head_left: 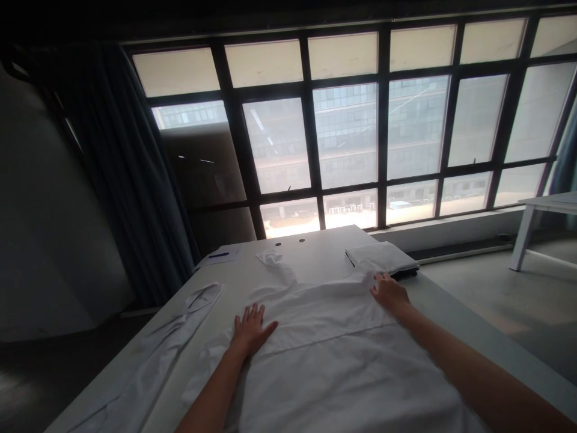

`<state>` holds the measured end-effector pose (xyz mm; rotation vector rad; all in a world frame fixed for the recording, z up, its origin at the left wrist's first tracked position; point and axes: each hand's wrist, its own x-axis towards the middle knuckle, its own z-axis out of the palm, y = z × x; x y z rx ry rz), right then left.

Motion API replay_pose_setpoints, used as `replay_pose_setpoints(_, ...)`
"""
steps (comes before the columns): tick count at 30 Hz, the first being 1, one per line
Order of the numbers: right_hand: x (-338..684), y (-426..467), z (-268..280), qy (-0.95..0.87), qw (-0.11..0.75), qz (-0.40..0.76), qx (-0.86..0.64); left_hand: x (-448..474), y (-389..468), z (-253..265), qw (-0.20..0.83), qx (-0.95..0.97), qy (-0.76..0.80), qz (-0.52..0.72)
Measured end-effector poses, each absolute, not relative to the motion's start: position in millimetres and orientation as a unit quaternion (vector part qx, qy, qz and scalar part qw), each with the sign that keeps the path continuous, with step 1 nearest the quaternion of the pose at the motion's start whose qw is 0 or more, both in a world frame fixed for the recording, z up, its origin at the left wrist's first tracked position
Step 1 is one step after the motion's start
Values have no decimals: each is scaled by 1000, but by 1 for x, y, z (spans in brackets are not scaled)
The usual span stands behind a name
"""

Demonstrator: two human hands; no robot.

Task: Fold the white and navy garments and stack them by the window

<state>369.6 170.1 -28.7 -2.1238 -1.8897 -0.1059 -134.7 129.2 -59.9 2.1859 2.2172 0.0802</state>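
A white shirt (333, 361) lies spread over the table, a seam running across its upper part. My left hand (252, 331) rests flat on the shirt's left side, fingers spread and thumb out. At the upper right edge of the shirt, my right hand (390, 293) has its fingers curled and closed on the cloth. Just beyond that hand sits a stack of folded clothes (383, 257), white on top with something dark beneath. One sleeve (279, 264) of the shirt reaches toward the far side of the table.
Another white garment (162, 349) lies crumpled along the left side of the white table (324, 243). A paper with a dark pen (219, 255) is at the far left corner. Windows (347, 132) and a blue curtain (130, 180) stand behind; another table (527, 234) is at right.
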Motion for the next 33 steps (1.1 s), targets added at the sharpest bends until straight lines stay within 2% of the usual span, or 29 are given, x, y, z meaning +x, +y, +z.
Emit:
replay_pose_setpoints(19, 384, 236, -10, -658, 133, 52, -739, -138, 128, -62, 14, 702, 711, 29)
replay_pose_setpoints(29, 352, 221, -2, -642, 142, -33, -753, -137, 143, -63, 16, 702, 711, 40)
replay_pose_setpoints(33, 295, 186, -8, -707, 158, -76, -685, -134, 147, -62, 8, 702, 711, 47)
